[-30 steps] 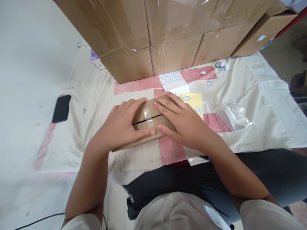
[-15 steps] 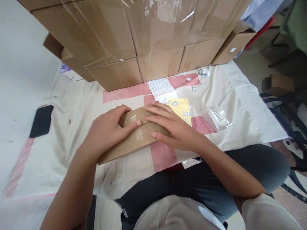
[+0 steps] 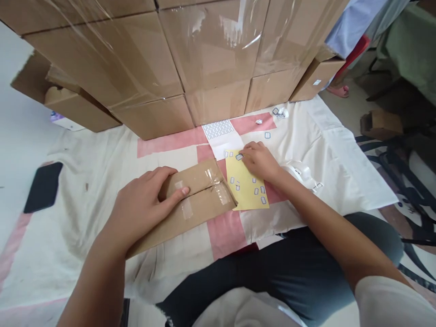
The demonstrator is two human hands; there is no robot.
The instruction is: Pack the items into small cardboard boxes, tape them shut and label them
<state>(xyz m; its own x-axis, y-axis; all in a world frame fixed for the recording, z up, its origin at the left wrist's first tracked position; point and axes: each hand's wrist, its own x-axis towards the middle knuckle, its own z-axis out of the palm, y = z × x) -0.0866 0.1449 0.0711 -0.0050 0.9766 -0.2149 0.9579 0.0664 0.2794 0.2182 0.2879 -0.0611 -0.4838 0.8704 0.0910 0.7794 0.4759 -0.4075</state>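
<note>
A flat brown cardboard parcel (image 3: 200, 200) with clear tape across its flaps lies on the white and pink cloth (image 3: 102, 154). My left hand (image 3: 143, 204) grips its left end, thumb on top. My right hand (image 3: 259, 159) rests on the top edge of a yellow sticker sheet (image 3: 247, 188) beside the parcel, fingertips pinched at a small blue-edged sticker (image 3: 239, 156). Whether the sticker is off the sheet I cannot tell.
A wall of taped cardboard boxes (image 3: 177, 54) stands just behind. A white sheet of stickers (image 3: 220, 131) lies at its foot. A white tape dispenser (image 3: 303, 175) sits right of my forearm, a black phone (image 3: 42, 186) at the far left. My crossed legs fill the foreground.
My right hand has left the parcel and moved right and back to the yellow sticker sheet. My left hand has slid to the parcel's left end. The view has tilted up.
</note>
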